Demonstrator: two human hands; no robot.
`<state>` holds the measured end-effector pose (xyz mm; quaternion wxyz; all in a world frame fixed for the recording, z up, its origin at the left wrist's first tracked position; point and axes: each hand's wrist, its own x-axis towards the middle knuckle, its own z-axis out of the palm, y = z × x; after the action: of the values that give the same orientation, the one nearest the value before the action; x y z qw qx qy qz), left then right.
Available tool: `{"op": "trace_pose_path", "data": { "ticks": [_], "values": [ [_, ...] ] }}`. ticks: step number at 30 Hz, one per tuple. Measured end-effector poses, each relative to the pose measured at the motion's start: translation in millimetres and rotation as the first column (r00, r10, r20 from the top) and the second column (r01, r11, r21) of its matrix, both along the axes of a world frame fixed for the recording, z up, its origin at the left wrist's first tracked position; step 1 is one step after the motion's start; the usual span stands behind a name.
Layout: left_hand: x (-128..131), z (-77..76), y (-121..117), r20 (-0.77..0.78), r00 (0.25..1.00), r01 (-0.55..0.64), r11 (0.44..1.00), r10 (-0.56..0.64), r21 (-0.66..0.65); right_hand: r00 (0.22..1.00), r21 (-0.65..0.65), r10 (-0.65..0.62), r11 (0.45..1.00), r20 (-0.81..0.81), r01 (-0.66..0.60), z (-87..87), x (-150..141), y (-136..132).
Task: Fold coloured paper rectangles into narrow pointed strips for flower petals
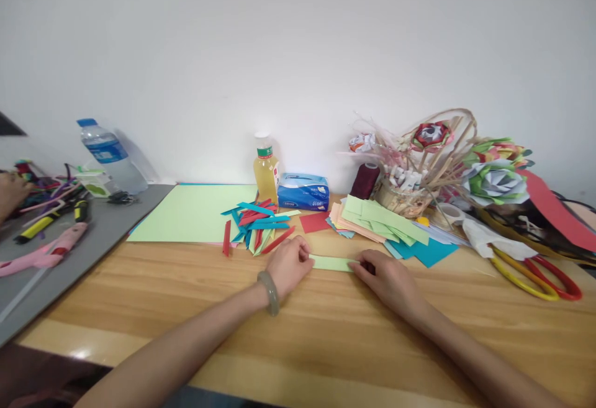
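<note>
A narrow light green paper strip (332,263) lies level between my two hands, low over the wooden table (298,327). My left hand (289,263), with a bracelet at the wrist, pinches its left end. At the right end, the fingers of my right hand (386,277) are closed on it. Just beyond my left hand is a loose pile of folded paper strips (261,222) in red, blue and green. Past my right hand lies a stack of light green paper pieces (382,218), with peach and blue sheets (426,251) beneath and beside it.
Large green sheets (186,212) lie at the back left. Behind stand a yellow drink bottle (266,169) and a blue tissue pack (303,192). Paper flowers (496,181) and scissors (535,274) are at right. Another person's hand (12,192) is at far left, near a glue gun (51,253).
</note>
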<state>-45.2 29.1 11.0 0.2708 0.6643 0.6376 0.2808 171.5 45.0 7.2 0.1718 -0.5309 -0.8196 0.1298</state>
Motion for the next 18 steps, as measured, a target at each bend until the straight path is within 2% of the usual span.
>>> {"op": "trace_pose_path", "data": {
  "ticks": [7, 14, 18],
  "values": [
    [2.8, 0.3, -0.5, -0.095, 0.995, 0.012, 1.000, -0.011, 0.012, 0.981, 0.098, -0.118, 0.990, 0.156, 0.104, -3.0, -6.2, -4.5],
    [2.4, -2.9, -4.2, -0.162, 0.983, 0.105, 0.991, -0.091, 0.081, 0.969, 0.113, -0.123, 0.988, 0.216, 0.100, -5.4, -3.8, -5.1],
    [3.0, -3.0, -4.5, -0.188, 0.977, 0.114, 0.990, -0.096, 0.088, 0.951, 0.098, -0.133, 0.989, 0.279, 0.109, -2.6, -5.8, -5.1]
  ]
}}
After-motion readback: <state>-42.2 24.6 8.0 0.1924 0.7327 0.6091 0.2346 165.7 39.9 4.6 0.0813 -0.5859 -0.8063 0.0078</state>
